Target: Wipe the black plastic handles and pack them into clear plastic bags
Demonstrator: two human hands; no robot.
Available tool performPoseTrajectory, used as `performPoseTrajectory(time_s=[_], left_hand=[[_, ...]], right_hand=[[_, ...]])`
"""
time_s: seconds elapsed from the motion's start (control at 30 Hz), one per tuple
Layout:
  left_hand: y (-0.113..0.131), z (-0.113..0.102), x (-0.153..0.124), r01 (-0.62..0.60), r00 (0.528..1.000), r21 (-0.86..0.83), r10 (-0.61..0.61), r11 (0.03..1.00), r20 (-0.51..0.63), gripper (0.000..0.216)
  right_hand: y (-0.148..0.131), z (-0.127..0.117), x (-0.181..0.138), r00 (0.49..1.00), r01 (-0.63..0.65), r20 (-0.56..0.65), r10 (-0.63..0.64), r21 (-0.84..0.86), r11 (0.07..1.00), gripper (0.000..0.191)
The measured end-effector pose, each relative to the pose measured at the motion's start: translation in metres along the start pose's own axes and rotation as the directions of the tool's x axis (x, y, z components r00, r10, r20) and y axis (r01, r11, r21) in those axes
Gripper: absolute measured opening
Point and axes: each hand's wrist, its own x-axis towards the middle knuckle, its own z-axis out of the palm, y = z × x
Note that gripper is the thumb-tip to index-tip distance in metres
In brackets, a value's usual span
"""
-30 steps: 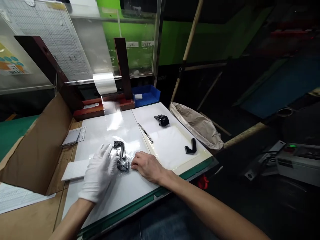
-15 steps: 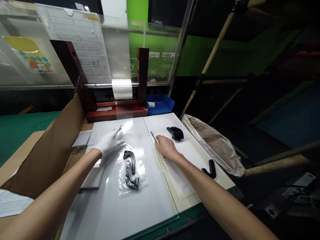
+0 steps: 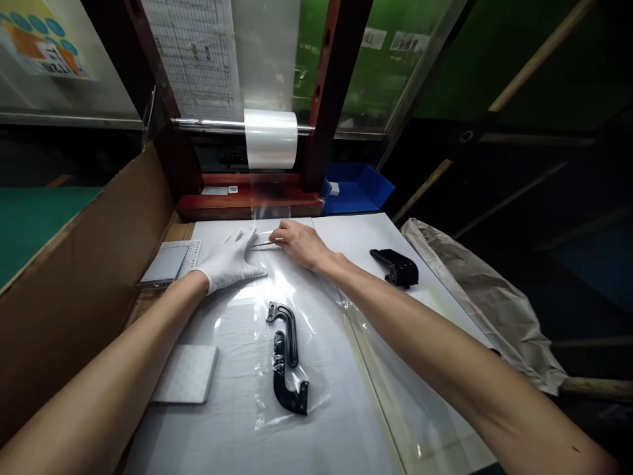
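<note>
My right hand (image 3: 301, 244) pinches a slim metal craft knife (image 3: 262, 244), its blade pointing left over the clear plastic film (image 3: 316, 389). My left hand (image 3: 230, 260), in a white glove, lies open and flat on the film close to the blade. Nearer me, a curved black plastic part (image 3: 285, 356) lies inside the film. A second black part (image 3: 395, 267) sits bare on the white board (image 3: 346, 231) to the right. My right forearm hides any other part there.
A film roll (image 3: 270, 138) hangs on a metal bar between dark red posts. Behind stands a blue tray (image 3: 356, 188). A brown paper bag (image 3: 487, 303) lies at the board's right edge, a cardboard wall (image 3: 74, 284) at the left, and a white pad (image 3: 185, 373) near my left forearm.
My right hand has taken the knife from the board and moved to the far end of the film. My left hand has stayed near it. The view has swung left and closer.
</note>
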Motion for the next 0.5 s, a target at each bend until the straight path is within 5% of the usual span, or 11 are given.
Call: performPoseTrajectory(time_s=[0.3, 0.4, 0.5], left_hand=[[0.003, -0.003, -0.005, 0.047, 0.998, 0.001, -0.047, 0.999, 0.046, 0.123], [0.004, -0.003, -0.005, 0.065, 0.996, 0.004, -0.066, 0.998, 0.064, 0.123], [0.004, -0.003, -0.003, 0.077, 0.994, 0.021, -0.079, 0.997, 0.077, 0.122]], right_hand=[[0.059, -0.061, -0.061, 0.988, -0.142, 0.031, 0.148, -0.145, 0.979, 0.027], [0.052, -0.05, -0.067, 0.976, -0.216, 0.012, 0.219, -0.108, 0.97, 0.039], [0.031, -0.018, -0.056, 0.967, -0.252, -0.043, 0.251, -0.023, 0.968, 0.024]])
